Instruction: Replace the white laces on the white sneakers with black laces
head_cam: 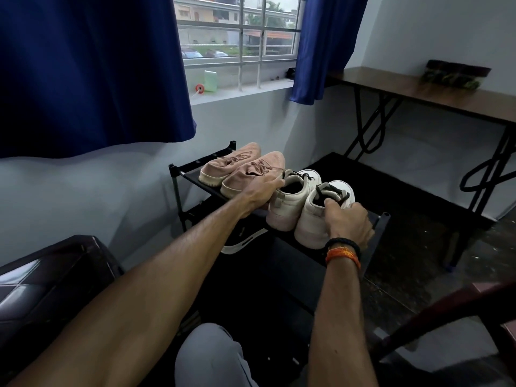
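The right hand has its grip closed over the collar of the right-hand white sneaker, fingers curled over the rim into the opening, thumb on the outer side. The left hand reaches to the left-hand white sneaker; its fingers curl over the top of the collar near the tongue, so that grip is also closed on the shoe. Both sneakers are already threaded with black laces, dark against the white tongues and toe caps. They stand side by side, touching, heels toward the person, on the top tier of a black shoe rack.

Just beside them on the same tier, to the left, is a pair of pink knit sneakers, the nearer one touching the left hand. On the tier below, a black shoe with a white sole shows partly under the left forearm.

The right wrist wears a black braided band and an orange thread band. Behind the rack are a pale wall, a barred window with blue curtains, and a small red spool on the sill. To the right stands a wooden counter on black folding legs
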A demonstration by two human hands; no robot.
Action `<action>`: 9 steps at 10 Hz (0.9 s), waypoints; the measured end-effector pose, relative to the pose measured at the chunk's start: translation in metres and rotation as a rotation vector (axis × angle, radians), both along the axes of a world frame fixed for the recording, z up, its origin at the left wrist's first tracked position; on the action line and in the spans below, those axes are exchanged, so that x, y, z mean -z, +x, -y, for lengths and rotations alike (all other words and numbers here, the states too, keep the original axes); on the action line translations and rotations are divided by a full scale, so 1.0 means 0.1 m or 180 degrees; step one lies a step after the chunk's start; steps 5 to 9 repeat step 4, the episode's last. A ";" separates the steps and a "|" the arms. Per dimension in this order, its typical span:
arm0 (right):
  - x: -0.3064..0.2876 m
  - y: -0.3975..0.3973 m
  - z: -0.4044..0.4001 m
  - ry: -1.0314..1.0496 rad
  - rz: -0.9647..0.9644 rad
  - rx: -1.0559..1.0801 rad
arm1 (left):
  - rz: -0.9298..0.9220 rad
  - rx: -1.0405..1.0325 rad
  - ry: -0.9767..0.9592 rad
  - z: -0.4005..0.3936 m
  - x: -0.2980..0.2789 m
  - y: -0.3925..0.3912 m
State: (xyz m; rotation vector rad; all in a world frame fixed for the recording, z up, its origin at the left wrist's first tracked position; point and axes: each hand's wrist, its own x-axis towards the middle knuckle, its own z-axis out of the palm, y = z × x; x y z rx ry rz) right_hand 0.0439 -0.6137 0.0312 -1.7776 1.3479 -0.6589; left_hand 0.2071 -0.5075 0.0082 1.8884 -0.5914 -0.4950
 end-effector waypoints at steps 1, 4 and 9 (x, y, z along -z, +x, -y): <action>-0.09 0.01 -0.23 -0.0761 0.0147 0.0099 | 0.0087 -0.0277 -0.0109 -0.14 -0.04 -0.08; -0.30 0.29 -1.22 -0.1209 0.1150 -0.1179 | 0.0063 -0.0487 -0.0451 -0.88 -0.14 -0.26; -0.30 0.29 -1.22 -0.1209 0.1150 -0.1179 | 0.0063 -0.0487 -0.0451 -0.88 -0.14 -0.26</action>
